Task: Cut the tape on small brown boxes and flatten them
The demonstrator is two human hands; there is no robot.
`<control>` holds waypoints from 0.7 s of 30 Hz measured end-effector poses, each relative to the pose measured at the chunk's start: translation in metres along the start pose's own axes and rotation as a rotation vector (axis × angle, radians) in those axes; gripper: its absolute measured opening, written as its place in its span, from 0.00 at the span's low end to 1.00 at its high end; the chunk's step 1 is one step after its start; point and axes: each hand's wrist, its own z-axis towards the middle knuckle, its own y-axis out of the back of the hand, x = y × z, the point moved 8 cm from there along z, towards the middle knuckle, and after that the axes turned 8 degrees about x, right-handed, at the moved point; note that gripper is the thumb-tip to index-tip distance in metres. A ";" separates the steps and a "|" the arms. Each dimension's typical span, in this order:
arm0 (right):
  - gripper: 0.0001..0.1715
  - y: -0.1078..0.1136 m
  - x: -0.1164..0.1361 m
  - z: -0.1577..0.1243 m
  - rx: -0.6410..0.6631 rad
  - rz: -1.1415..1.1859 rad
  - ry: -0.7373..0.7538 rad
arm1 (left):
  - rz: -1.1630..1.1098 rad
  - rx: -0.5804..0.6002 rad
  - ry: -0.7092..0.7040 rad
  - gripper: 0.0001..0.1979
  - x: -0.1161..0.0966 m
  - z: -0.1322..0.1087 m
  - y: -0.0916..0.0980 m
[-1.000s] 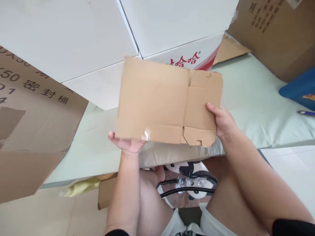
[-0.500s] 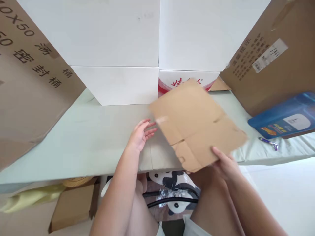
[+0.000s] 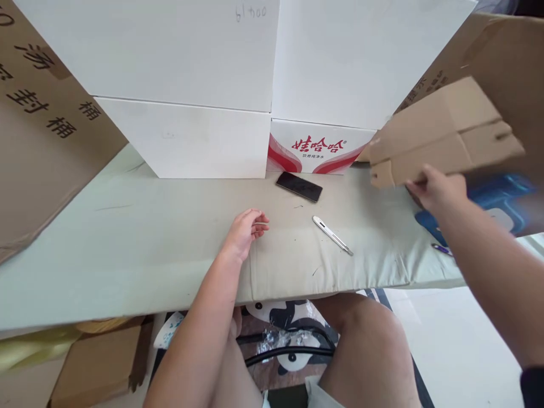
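"娃哈哈" and "饮用纯净水" mark a white box (image 3: 317,146), seemingly "密封桶" a brown carton (image 3: 46,164).

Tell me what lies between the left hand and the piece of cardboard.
In the head view, a dark phone and a white utility knife lie on the pale cloth between the left hand and the cardboard, which the right hand holds.

The pale cloth-covered surface (image 3: 170,238) carries white boxes (image 3: 212,139), a cardboard carton (image 3: 46,175), a phone (image 3: 299,187) and a white utility knife (image 3: 332,235)

bright, diffuse light | right hand (image 3: 442,190) and cardboard (image 3: 433,133) — slightly blurred | floor (image 3: 463,340) — near-white | edges stretched
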 end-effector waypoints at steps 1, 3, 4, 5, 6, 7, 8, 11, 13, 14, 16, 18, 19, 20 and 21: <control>0.23 -0.011 0.007 0.020 0.040 -0.023 -0.066 | 0.003 0.001 0.000 0.11 0.000 0.001 -0.001; 0.23 -0.030 0.002 0.040 0.120 -0.114 -0.190 | 0.003 0.004 0.000 0.10 -0.001 0.001 -0.001; 0.23 -0.040 -0.008 0.041 0.167 -0.178 -0.232 | -0.001 0.006 -0.002 0.10 -0.002 0.001 -0.001; 0.22 -0.049 -0.022 0.036 0.217 -0.252 -0.256 | -0.008 0.009 -0.006 0.09 -0.003 0.000 0.000; 0.23 -0.058 -0.040 0.027 0.266 -0.334 -0.265 | -0.017 0.011 -0.011 0.09 -0.005 -0.001 0.000; 0.22 -0.068 -0.059 0.015 0.320 -0.422 -0.258 | -0.027 0.014 -0.016 0.08 -0.006 -0.003 0.002; 0.23 -0.077 -0.077 0.002 0.374 -0.505 -0.223 | -0.038 0.018 -0.020 0.08 -0.008 -0.004 0.003; 0.24 -0.097 -0.117 -0.033 0.466 -0.720 -0.056 | -0.068 0.028 -0.030 0.07 -0.011 -0.010 0.007; 0.28 -0.103 -0.127 -0.048 0.500 -0.834 0.049 | -0.091 0.033 -0.038 0.06 -0.013 -0.015 0.011; 0.29 -0.104 -0.126 -0.053 0.520 -0.887 0.091 | -0.105 0.035 -0.043 0.06 -0.014 -0.017 0.013; 0.29 -0.107 -0.117 -0.058 0.575 -0.992 0.163 | -0.140 0.033 -0.060 0.06 -0.018 -0.021 0.018; 0.24 -0.111 -0.100 -0.061 0.637 -1.090 0.239 | -0.183 0.026 -0.089 0.06 -0.024 -0.024 0.025; 0.18 -0.115 -0.090 -0.063 0.669 -1.133 0.283 | -0.206 0.020 -0.107 0.06 -0.027 -0.026 0.029; 0.13 -0.120 -0.079 -0.067 0.701 -1.168 0.335 | -0.229 0.014 -0.125 0.06 -0.030 -0.027 0.034; 0.08 -0.127 -0.067 -0.072 0.729 -1.195 0.398 | -0.252 0.008 -0.143 0.06 -0.033 -0.028 0.038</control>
